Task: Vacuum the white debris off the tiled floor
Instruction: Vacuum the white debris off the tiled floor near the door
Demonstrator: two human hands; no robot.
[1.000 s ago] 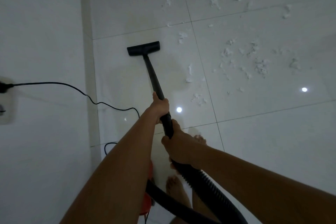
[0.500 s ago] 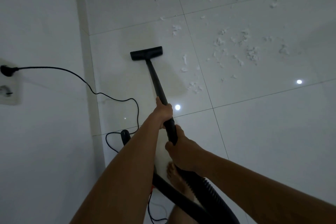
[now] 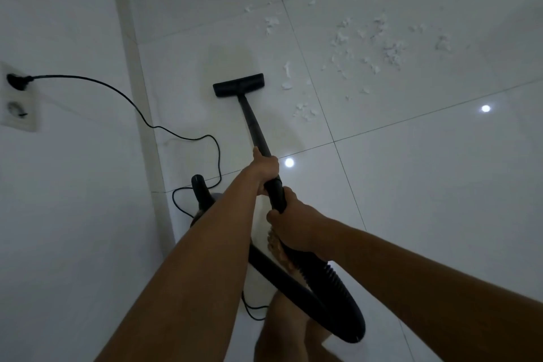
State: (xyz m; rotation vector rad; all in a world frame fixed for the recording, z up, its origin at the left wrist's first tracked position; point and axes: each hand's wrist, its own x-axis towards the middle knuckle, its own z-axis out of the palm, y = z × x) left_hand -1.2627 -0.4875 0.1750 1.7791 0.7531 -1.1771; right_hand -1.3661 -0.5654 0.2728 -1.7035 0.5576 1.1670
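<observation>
Mid-frame, floor nozzle (image 3: 238, 88): black, flat on the tiled floor (image 3: 411, 185), on a bare patch just left of the nearest scraps.
White debris (image 3: 385, 50): flakes scattered across the upper right of the frame; a small cluster lies right of the wand, apart from the nozzle.
Wand (image 3: 254, 126): black tube slanting from the nozzle down to the hands.
Left hand (image 3: 264, 169): fingers wrapped round the wand, the upper grip in frame.
Right hand (image 3: 293, 226): curled round the wand's end where the ribbed hose (image 3: 338, 288) joins; the hose loops toward lower centre.
Power cord (image 3: 117, 94): plugged into the wall socket (image 3: 19, 103) at the left edge, trailing onto the floor.
Dark shape (image 3: 202, 194): behind the left forearm, possibly the vacuum body; mostly hidden.
Light: dim; two bright spots reflected on the tiles.
</observation>
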